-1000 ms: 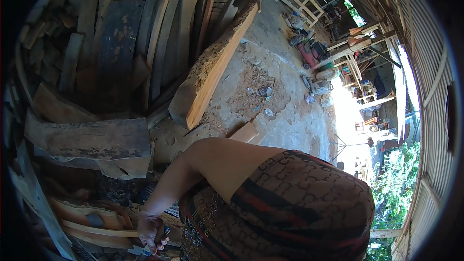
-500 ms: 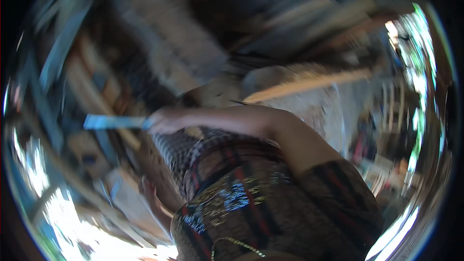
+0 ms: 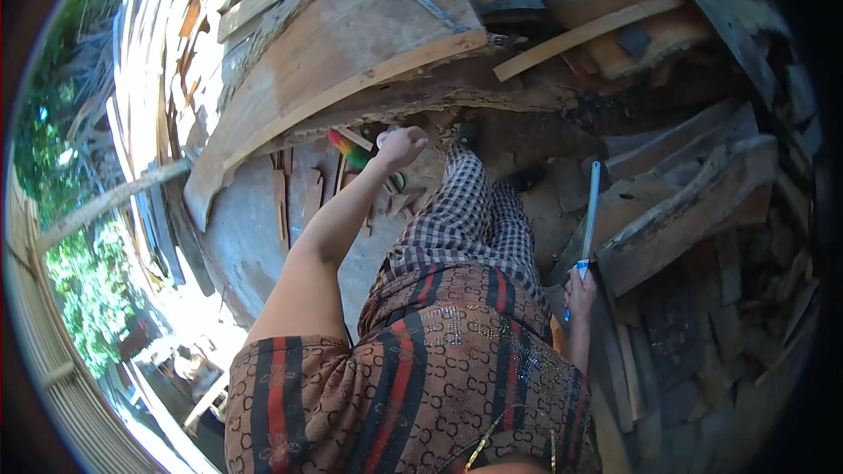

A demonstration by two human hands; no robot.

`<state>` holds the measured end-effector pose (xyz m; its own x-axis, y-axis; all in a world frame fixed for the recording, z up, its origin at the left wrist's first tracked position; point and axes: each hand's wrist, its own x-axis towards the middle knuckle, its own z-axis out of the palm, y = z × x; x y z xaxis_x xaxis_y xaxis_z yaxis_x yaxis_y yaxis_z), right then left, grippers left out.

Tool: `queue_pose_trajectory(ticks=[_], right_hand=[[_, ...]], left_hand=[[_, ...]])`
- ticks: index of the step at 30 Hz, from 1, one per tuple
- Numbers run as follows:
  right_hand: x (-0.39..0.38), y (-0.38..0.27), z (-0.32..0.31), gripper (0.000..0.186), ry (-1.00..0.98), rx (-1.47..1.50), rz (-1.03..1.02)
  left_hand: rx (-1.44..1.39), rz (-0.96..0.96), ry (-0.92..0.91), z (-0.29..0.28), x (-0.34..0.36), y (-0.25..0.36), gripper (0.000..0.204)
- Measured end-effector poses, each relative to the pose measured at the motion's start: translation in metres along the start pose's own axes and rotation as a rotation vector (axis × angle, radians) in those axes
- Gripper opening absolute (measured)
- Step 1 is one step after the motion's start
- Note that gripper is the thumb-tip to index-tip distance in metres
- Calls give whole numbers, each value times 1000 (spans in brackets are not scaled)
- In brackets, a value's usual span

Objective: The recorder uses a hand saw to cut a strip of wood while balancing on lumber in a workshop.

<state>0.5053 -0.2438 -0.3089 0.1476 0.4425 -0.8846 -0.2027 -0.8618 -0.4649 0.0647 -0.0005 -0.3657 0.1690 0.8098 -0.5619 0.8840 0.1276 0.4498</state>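
My right hand (image 3: 580, 291) is closed around the blue-and-white grip of a long, narrow silvery tool (image 3: 593, 206), which points away from me. What kind of tool it is does not show clearly. My left hand (image 3: 402, 147) reaches forward near the edge of a large plank bench (image 3: 351, 44). Its fingers look loosely bent and apart, and nothing shows in them. Just left of it is a red, yellow and green thing (image 3: 349, 147), partly hidden under the bench edge.
A metal wrench-like tool (image 3: 426, 2) lies on the bench, beside a long wooden strip (image 3: 369, 79). Thick rough slabs (image 3: 694, 211) are stacked to the right. Several thin wood offcuts (image 3: 312, 193) lean and lie on the grey floor below the bench.
My view has swung round to the bench. My right hand, earlier stretched across to the left with the tool, is now low at my right side. My left hand has reached forward.
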Motion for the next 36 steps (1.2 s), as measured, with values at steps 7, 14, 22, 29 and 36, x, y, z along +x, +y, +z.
queue_pose_trajectory(ticks=[7,14,22,29,36], right_hand=[[46,-59,34,17,52,-238,-35],[36,-41,70,16,141,-350,41],[30,8,84,15,185,-290,-54],[46,36,99,18,215,-367,-115],[52,43,112,20,334,-444,-302]], left_hand=[[57,70,633,-14,98,-28,35],[424,78,580,-34,168,-36,89],[372,262,422,-36,175,-51,79],[389,287,302,-51,173,-32,78],[322,444,328,-78,194,46,76]])
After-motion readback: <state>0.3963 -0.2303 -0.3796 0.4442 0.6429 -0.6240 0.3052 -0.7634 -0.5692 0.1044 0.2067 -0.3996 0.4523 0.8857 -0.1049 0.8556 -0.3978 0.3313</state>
